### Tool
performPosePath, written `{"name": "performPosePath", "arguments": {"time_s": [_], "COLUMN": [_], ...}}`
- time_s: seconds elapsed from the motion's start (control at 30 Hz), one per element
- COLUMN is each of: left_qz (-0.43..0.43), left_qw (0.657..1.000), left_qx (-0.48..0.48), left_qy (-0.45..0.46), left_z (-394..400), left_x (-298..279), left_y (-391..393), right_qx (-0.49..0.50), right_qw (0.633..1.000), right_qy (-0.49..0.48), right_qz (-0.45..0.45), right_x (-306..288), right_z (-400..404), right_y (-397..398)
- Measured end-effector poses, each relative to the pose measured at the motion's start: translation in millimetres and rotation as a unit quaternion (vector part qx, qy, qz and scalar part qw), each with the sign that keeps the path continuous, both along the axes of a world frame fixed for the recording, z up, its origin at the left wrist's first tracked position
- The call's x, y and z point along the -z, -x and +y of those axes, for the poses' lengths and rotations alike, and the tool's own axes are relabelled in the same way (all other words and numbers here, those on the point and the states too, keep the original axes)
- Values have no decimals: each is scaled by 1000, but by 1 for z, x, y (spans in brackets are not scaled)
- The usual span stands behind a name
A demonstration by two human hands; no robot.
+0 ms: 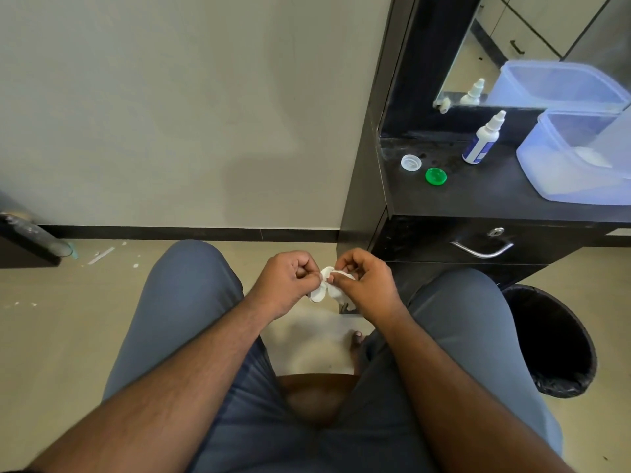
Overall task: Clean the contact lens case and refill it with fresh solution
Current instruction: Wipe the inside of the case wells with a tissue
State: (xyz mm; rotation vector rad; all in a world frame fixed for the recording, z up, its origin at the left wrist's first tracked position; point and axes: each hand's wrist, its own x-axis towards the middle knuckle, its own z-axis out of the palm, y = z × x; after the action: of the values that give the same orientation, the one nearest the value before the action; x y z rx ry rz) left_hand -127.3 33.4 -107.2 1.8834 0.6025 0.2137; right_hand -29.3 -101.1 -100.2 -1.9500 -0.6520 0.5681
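1. Head view: the white contact lens case (pixel 319 292) sits between both hands, over the gap between the person's knees and in front of the dark dresser's drawer. The left hand (pixel 285 283) pinches one end with curled fingers; the right hand (pixel 367 285) curls round the other end, together with a bit of white material whose nature cannot be made out.
2. Much of the case is covered by the fingers, so its wells are not visible.
3. On the dresser top (pixel 478 199), near its left edge, lie a clear cap (pixel 411 162) and a green cap (pixel 436 176), just beside each other, both open side up.
4. Further back stands the solution bottle (pixel 482 139), upright, between the caps and a translucent tub (pixel 577 158) that the right frame edge cuts off.
5. A black bin (pixel 553 339) stands on the floor beside the right knee, below the dresser.
6. Open floor lies left of the legs, up to the wall.
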Motion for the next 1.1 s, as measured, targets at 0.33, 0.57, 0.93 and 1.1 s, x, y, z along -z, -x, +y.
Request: {"name": "performPosePath", "arguments": {"time_s": [0.33, 0.57, 0.93, 1.1], "left_qz": [-7, -12, 28, 31], "left_qw": [1000, 994, 983, 977], "left_qx": [2, -46, -107, -75], "left_qy": [-25, -101, 145, 196], "left_z": [-9, -16, 11, 6], "left_x": [3, 4, -1, 0], "left_y": [0, -3, 2, -1], "right_qx": [72, 167, 133, 97], "right_qw": [997, 981, 949, 954], "right_qy": [14, 44, -108, -115], "right_qz": [-8, 85, 266, 260], "right_x": [5, 9, -2, -2], "right_z": [4, 15, -8, -1], "right_y": [5, 12, -16, -8]}}
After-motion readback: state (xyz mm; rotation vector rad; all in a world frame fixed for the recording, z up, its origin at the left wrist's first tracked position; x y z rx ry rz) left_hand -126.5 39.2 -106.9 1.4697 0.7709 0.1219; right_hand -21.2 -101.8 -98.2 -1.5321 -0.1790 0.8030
